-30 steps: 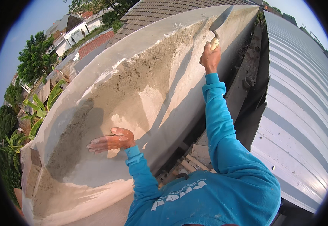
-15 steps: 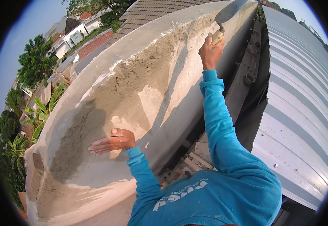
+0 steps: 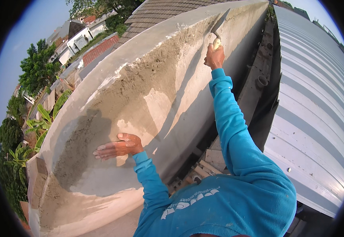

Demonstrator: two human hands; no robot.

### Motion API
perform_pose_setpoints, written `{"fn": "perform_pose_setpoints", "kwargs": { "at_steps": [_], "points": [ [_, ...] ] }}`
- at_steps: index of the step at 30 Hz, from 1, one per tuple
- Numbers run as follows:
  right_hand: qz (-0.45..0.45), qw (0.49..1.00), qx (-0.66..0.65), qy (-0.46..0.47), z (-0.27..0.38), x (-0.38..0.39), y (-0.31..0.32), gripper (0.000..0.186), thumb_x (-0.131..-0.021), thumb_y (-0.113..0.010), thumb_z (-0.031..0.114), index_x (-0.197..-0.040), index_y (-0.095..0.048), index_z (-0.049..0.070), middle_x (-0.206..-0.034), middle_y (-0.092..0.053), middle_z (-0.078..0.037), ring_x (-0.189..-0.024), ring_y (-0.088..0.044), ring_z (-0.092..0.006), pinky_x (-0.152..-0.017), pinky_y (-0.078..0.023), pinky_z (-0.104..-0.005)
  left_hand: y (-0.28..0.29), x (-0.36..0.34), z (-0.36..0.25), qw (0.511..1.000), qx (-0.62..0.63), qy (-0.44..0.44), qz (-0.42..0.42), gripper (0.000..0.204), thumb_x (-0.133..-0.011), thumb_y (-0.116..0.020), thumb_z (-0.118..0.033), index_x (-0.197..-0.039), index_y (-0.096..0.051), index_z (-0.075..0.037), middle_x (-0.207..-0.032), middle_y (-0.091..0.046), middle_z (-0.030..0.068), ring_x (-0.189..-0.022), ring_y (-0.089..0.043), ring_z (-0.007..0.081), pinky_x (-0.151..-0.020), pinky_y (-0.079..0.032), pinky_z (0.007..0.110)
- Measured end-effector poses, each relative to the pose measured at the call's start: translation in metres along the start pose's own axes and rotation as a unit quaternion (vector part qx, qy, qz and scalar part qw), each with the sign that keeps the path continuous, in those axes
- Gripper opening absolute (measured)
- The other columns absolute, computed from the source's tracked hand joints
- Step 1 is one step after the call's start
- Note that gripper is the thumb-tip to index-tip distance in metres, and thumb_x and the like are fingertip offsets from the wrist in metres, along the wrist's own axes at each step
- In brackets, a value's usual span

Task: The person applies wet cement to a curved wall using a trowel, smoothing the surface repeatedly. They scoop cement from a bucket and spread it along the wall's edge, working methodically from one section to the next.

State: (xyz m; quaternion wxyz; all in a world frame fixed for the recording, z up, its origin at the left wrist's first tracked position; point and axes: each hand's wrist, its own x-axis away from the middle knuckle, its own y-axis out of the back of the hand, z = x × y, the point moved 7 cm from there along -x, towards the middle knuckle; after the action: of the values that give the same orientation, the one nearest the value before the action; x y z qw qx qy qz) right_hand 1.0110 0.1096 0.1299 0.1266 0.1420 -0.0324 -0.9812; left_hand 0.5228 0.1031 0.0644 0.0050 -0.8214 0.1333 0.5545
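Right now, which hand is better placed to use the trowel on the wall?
The right hand, I think: it already grips the trowel, seemingly close to the wall. The left hand is open, without any tool.

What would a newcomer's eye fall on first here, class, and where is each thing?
Across the middle sweeps a long, curved grey wall with rough, patchy plaster. Against it, the person's bright blue long-sleeved top stands out at lower centre; the right hand grips a pale-handled metal trowel at upper centre. A silvery corrugated metal roof fills the right side.
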Motion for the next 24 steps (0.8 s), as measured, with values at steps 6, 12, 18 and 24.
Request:
{"fn": "perform_pose_setpoints", "kwargs": {
  "at_steps": [6,12,18,24],
  "points": [
    [-0.087,0.982,-0.070,0.152,0.025,0.006,0.011,0.032,-0.094,-0.061,0.025,-0.106,-0.050,-0.002,-0.080,-0.067,-0.021,-0.054,-0.067,-0.0255,-0.050,-0.054,-0.0382,0.002,0.000,0.005,1.000,-0.009,-0.001,-0.009,0.076,-0.105,-0.030,-0.040,-0.155,-0.002,0.010,-0.162,0.002,0.0333,-0.150,0.003,0.0504,-0.118,0.000,0.063],
    [0.010,0.999,0.011,0.045,-0.017,-0.010,0.006,0.040,-0.092,-0.065,0.031,-0.107,-0.051,-0.004,-0.080,-0.068,-0.021,-0.054,-0.068,-0.0264,-0.050,-0.056,-0.0387,0.005,0.002,0.005,1.000,0.006,0.003,-0.005,0.075,-0.105,-0.031,-0.038,-0.155,-0.002,0.009,-0.161,0.002,0.0336,-0.150,0.002,0.0502,-0.118,0.000,0.063],
    [-0.005,0.999,-0.025,0.021,-0.007,-0.015,0.004,0.035,-0.095,-0.061,0.027,-0.107,-0.050,-0.004,-0.074,-0.066,-0.017,-0.053,-0.067,-0.0253,-0.048,-0.056,-0.0376,0.002,-0.001,-0.002,1.000,0.000,-0.001,-0.004,0.075,-0.105,-0.031,-0.038,-0.156,-0.001,0.008,-0.161,0.002,0.0336,-0.150,0.002,0.0500,-0.118,0.001,0.063],
    [-0.035,0.996,-0.073,0.030,0.000,0.005,0.011,0.034,-0.094,-0.061,0.025,-0.106,-0.048,-0.004,-0.075,-0.066,-0.019,-0.050,-0.066,-0.0257,-0.043,-0.055,-0.0374,-0.003,0.001,0.015,1.000,-0.028,0.015,0.001,0.079,-0.104,-0.028,-0.043,-0.155,0.000,0.011,-0.161,0.002,0.0338,-0.150,0.003,0.0504,-0.118,0.001,0.064]
  ]
}}
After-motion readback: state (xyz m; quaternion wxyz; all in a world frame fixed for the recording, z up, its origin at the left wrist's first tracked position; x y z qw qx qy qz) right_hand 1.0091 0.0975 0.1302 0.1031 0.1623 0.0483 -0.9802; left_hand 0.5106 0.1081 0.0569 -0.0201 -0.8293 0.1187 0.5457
